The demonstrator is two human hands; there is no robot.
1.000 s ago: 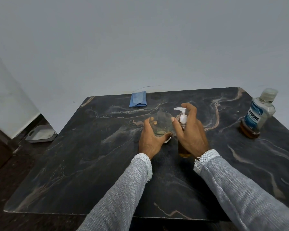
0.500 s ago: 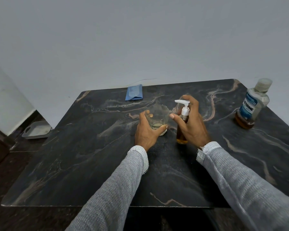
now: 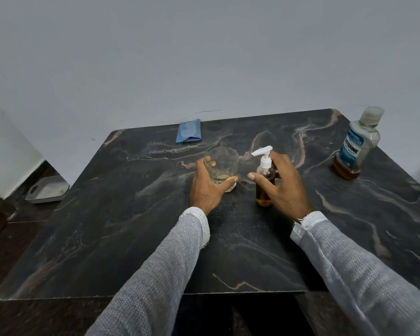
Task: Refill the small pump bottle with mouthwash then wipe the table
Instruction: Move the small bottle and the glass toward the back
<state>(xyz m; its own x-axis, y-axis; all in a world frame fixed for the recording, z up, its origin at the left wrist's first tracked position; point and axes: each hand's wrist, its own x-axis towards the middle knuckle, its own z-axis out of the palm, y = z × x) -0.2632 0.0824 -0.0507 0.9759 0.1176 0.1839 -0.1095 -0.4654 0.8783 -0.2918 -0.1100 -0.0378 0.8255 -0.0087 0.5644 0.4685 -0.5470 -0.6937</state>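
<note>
So the small clear pump bottle with the white pump head (image 3: 265, 181) is standing upright around the middle of the dark marble-look table (image 3: 121, 214), and it's got amber-brown liquid in it up to about the shoulder, nozzle pointing off to the left. The right hand (image 3: 283, 187) is right at it, thumb stretched across the front of the bottle and the fingers spread out behind and to the side, pretty loose and straight-ish rather than wrapped tight; the thumb lies over the front of the bottle, but I honestly can't tell if it's properly gripping. Just beside the bottle on the left there's a short clear drinking glass (image 3: 222, 167) with a tiny bit of pale yellowish liquid at the bottom, and the left hand (image 3: 207, 187) has it grasped, thumb along the near side and fingertips visible through the glass on the far side. Glass and bottle are close but not touching. Both arms are in light grey knit sleeves (image 3: 155, 275). Way over at the far right edge of the table sits the big clear mouthwash bottle with a blue label and clear cap (image 3: 355, 144), upright, with only a low band of brown liquid left at the bottom. At the far edge, left of center, a folded blue cloth (image 3: 189, 130) lies flat up against the grey wall (image 3: 204, 57). Down on the floor off the table's left side there's a small grey tray with a handle (image 3: 47, 190).
</note>
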